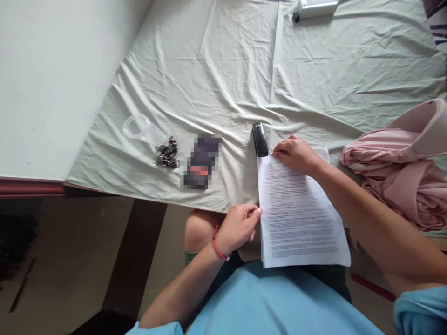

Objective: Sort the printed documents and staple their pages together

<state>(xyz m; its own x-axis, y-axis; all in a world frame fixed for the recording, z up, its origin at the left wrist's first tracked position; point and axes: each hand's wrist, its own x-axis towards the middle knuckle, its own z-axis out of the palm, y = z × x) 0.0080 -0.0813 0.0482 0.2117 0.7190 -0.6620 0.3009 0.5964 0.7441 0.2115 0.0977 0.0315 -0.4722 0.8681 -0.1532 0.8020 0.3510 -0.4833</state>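
Observation:
A stack of printed paper sheets lies partly on the cloth-covered table, its lower part reaching past the edge over my lap. My left hand, with a red string bracelet at the wrist, pinches the stack's left edge between thumb and fingers. At the top edge, my right hand is closed over the paper, fingers curled and pointing left. A black stapler sits at the stack's top left corner, just left of my right fingertips. Whether its jaws are around the paper cannot be made out.
A pixelated dark rectangular object lies left of the stapler. Beyond it are a bunch of keys and a clear plastic lid-like piece. Pink fabric is heaped at the right. A white box-like object stands at the far side.

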